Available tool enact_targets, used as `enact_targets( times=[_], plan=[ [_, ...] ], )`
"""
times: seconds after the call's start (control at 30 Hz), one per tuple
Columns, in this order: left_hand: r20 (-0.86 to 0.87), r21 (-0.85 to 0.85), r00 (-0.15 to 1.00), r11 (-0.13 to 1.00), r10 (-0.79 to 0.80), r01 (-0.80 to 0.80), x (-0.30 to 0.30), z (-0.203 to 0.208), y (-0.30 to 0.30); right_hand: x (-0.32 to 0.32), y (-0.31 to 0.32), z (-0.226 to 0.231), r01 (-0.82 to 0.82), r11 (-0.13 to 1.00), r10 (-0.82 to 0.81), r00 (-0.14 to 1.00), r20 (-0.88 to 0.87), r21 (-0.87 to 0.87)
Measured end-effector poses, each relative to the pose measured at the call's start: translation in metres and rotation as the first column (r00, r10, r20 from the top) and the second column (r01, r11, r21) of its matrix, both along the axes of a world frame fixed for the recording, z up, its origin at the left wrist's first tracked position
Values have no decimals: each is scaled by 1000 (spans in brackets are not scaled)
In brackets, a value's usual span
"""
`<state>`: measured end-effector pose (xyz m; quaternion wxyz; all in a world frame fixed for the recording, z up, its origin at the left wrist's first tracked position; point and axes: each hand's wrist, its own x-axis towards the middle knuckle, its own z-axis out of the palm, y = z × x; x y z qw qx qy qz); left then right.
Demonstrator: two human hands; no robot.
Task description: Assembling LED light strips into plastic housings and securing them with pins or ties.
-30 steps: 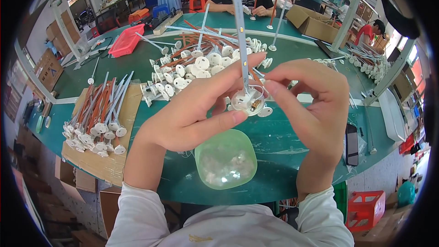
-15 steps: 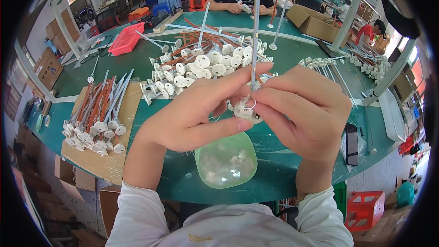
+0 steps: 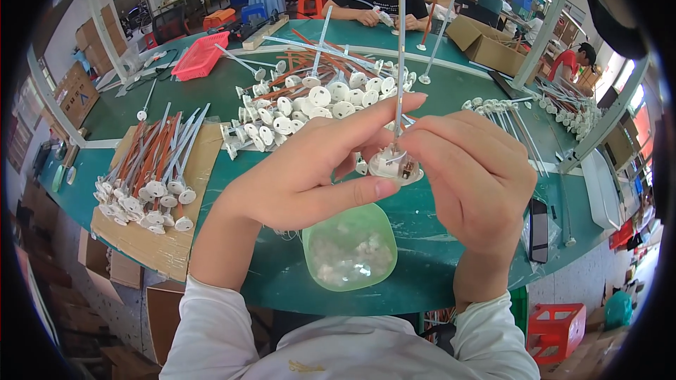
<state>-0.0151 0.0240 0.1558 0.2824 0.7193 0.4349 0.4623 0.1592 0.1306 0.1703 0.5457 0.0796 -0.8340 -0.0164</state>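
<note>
Upright between my hands stands a narrow pale LED strip (image 3: 401, 49) with small yellowish patches, fixed in a round white base (image 3: 386, 166). My left hand (image 3: 303, 179) holds the base, its thumb along the near side and its index finger stretched behind the strip. With thumb and index finger closed, my right hand (image 3: 482, 176) pinches at the strip's foot, where thin white wire shows; the fingertips are partly hidden. Small metallic parts show on the right of the base. Below sits a translucent green bowl (image 3: 350, 218) of small clear and whitish pieces.
Behind my hands lies a heap of similar white-based strips (image 3: 320, 95). Another bundle (image 3: 151, 193) rests on cardboard (image 3: 179, 239) at left. A red basket (image 3: 200, 56) stands beyond. At right are a phone (image 3: 538, 232) and a white tray (image 3: 598, 190). A co-worker (image 3: 377, 0) sits opposite.
My right fingers have shifted from the small white wire loop up to the strip's foot, baring more of the base. The view has shifted slightly.
</note>
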Motion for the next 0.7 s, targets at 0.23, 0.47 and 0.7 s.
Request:
enact_targets(
  times=[0.23,0.47,0.7],
  plan=[
    [-51,66,998,997,40,-37,-2,3,-3,1,-1,1,42,999,-43,999,-26,-13],
    [-26,206,996,976,83,-76,1,-6,5,4,1,2,50,999,-51,998,-47,-20],
    [-137,426,943,878,302,-219,6,-7,16,11,-2,8,52,981,-54,999,-4,-188]
  ],
)
